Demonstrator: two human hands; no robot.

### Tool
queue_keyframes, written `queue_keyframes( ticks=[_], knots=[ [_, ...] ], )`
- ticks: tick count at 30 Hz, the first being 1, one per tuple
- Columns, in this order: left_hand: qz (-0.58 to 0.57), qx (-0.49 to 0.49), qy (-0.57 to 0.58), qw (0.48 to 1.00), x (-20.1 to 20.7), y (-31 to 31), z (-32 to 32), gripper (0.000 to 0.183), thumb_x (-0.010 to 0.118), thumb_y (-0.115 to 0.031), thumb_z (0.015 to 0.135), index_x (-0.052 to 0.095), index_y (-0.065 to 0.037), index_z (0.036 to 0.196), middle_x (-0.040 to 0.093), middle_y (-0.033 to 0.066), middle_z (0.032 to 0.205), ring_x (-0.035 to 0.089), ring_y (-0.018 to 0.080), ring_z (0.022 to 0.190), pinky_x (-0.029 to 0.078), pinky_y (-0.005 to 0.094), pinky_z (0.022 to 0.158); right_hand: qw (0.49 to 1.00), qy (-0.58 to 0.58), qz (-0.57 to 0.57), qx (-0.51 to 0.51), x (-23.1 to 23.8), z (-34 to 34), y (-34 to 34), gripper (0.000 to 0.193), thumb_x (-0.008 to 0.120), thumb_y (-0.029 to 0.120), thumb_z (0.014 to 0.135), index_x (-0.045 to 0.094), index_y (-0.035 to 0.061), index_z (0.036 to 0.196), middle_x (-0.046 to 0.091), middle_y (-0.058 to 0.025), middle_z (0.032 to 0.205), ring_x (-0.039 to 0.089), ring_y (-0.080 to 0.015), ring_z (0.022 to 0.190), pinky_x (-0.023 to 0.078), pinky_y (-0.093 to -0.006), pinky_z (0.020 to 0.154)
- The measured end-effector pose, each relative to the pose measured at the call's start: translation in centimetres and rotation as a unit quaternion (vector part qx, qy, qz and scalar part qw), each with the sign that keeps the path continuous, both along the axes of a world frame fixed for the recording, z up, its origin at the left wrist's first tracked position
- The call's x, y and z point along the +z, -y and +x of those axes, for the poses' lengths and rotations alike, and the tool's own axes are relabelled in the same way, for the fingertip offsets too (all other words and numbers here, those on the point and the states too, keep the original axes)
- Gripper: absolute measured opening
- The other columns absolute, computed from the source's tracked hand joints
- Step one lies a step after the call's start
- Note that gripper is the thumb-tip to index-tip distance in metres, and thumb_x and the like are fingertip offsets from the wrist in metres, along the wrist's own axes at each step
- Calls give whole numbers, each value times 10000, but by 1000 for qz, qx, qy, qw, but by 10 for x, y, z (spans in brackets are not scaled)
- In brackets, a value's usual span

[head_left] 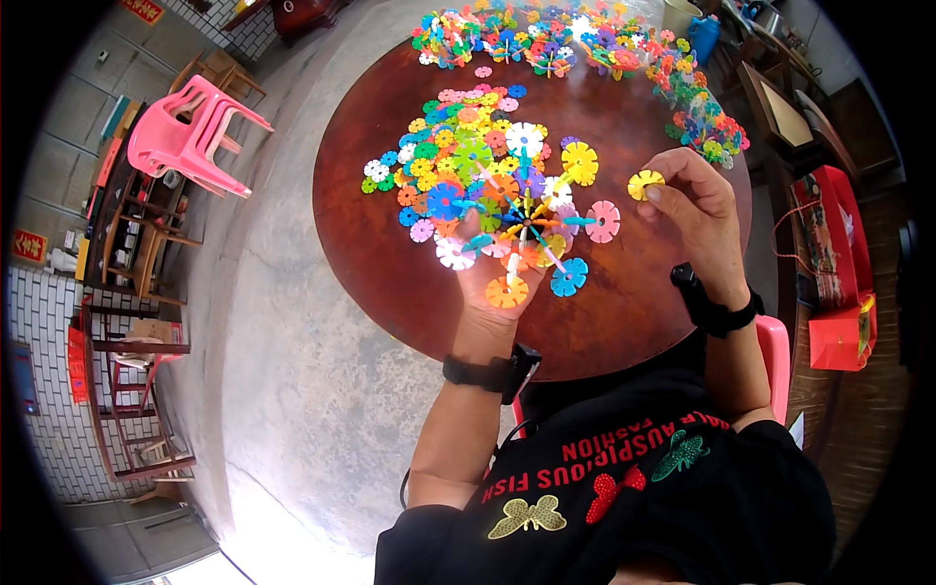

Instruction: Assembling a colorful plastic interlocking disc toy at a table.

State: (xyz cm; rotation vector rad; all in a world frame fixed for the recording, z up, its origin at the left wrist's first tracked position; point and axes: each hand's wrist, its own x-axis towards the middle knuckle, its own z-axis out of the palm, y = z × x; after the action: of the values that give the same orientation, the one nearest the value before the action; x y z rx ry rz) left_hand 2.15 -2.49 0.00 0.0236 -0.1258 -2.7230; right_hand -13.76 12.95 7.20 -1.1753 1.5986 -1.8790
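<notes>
My left hand point(497, 283) is closed around the underside of a ball-like cluster of interlocking plastic flower discs point(527, 223), raised over the round table. Discs of many colours stick out from its middle, among them an orange one point(506, 292), a blue one point(569, 277) and a pink one point(604, 222). The cluster hides most of that hand's fingers. To the right, apart from the cluster, my right hand point(697, 200) pinches a single yellow notched disc point(644, 185) between thumb and fingers. Beyond the cluster, many loose discs point(425, 151) lie spread on the table.
Joined disc clusters point(609, 49) line the far and right rim of the dark red round table point(370, 249). Stacked pink plastic chairs point(180, 127) stand on the left. Red bags point(837, 331) and wooden furniture are at the right. A blue jug point(704, 37) is behind the table.
</notes>
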Motion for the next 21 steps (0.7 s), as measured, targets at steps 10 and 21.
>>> queue_keyframes(
  ticks=[10, 21],
  knots=[
    [14, -8, -3, 1000, 5, -4, -1, 631, 667, -383, 785, 446, -60, 1280, 522, 189, 1195, 518, 364, 1072, 460, 505, 900, 1000, 4, -3, 5, -2, -1, -1, 74, 561, -34, 866, 572, 20, 915, 586, 9, 861, 551, -32, 716, 452, -180, 622],
    [2, -15, -4, 1000, 8, -6, -1, 621, 669, -360, 780, 450, -66, 1281, 533, 181, 1199, 524, 377, 1091, 458, 514, 908, 1000, -2, 0, 2, -2, 0, -2, 81, 559, -44, 863, 571, 17, 915, 579, 4, 866, 551, -36, 719, 455, -184, 625]
  ],
)
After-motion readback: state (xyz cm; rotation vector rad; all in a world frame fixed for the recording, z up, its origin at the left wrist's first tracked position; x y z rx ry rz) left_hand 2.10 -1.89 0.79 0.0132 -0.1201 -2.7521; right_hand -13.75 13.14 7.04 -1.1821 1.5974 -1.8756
